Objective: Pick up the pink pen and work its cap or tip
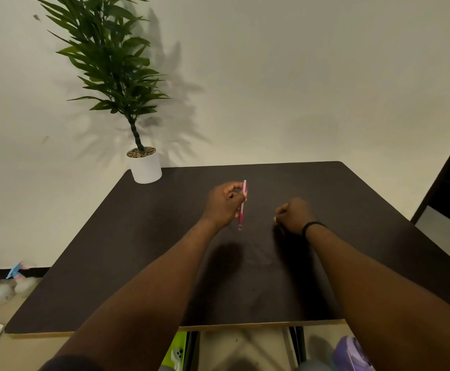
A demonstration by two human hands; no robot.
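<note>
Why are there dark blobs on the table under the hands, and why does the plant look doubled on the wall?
Head view: light from above casts soft shadows of the left hand and right hand onto the dark brown table; the green potted plant throws a blurry leaf shadow on the wall.

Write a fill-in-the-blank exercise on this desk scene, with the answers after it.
1. The left hand holds a pink ____ above the dark table.
2. The black wristband sits on the ____ wrist.
3. The potted plant stands in a ____ pot at the table's far left corner.
4. The right hand is curled into a ____.

Answers: pen; right; white; fist
</note>
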